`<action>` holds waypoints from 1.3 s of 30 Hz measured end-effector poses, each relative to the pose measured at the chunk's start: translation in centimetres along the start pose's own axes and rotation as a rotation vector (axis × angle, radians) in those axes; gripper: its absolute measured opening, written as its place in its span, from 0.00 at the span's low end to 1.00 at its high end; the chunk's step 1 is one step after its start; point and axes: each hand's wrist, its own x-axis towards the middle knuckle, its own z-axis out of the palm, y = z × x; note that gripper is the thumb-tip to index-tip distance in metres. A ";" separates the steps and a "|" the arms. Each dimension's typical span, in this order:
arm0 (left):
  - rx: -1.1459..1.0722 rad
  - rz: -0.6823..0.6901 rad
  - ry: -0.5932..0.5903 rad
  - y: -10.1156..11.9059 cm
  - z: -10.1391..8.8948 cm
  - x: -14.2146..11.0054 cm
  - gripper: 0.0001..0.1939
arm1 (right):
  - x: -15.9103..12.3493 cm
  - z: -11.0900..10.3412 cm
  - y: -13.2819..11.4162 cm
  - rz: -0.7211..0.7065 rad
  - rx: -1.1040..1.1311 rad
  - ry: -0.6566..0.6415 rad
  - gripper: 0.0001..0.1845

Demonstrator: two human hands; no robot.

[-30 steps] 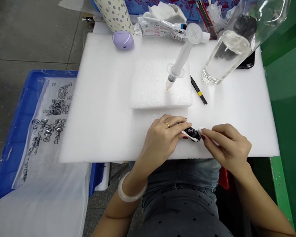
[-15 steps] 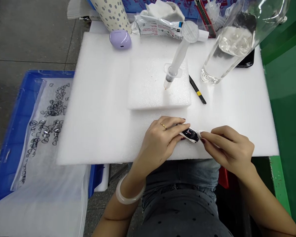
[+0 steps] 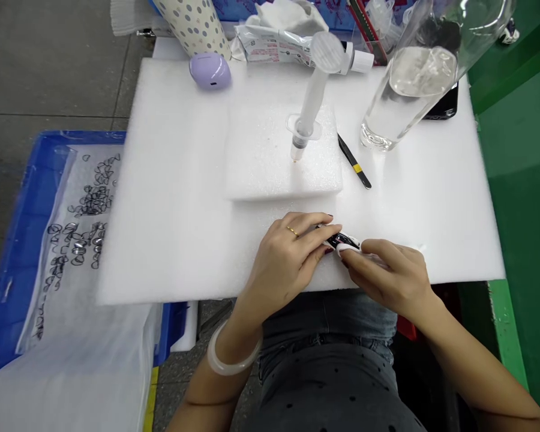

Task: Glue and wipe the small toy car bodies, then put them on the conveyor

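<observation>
My left hand (image 3: 290, 255) pinches a small glossy black piece with a white edge (image 3: 335, 239) just above the foam board's front side. My right hand (image 3: 389, 273) is closed, its fingertips pressing a bit of white material, perhaps cloth (image 3: 345, 247), against the right end of that piece. The fingers hide part of both. Beyond the hands, a syringe (image 3: 308, 108) stands tip down in a white foam block (image 3: 270, 168). Black tweezers (image 3: 354, 162) with a yellow band lie right of the block.
A tall glass of water (image 3: 400, 96) stands at the back right, near a phone (image 3: 445, 105). A purple case (image 3: 210, 71), a dotted cup (image 3: 193, 24) and a white tube (image 3: 279, 47) line the back. At left, a blue tray (image 3: 15, 240) bears sheets with small dark-rimmed pieces.
My right hand has moved left, bringing the white material onto the black piece's end and covering more of it. My left hand keeps its pinch. The whole view has shifted slightly.
</observation>
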 end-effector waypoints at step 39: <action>0.130 0.074 0.062 0.3 1.2 -1.4 0.14 | -2.3 -8.1 22.9 0.973 -0.003 0.142 0.24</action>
